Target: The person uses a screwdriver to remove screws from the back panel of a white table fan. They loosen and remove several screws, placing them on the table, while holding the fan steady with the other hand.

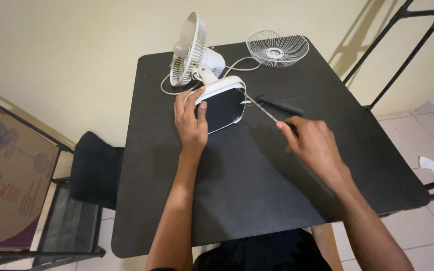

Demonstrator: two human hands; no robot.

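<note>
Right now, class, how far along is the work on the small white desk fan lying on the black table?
Done: one round white wire grille lies detached near the table's far edge. In hand: the left hand steadies the fan's white-rimmed base, tipped on its side, while the right hand holds a long thin screwdriver with its tip at the base's edge. Left: the other grille remains on the fan's head.

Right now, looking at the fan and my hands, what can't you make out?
All in the head view:
- The screwdriver tip: too small to tell what it meets at the fan base.
- The screwdriver handle: hidden inside the right hand.
- The fan base's near edge: covered by the left hand.
- The cardboard box: cut off by the left edge.
</note>
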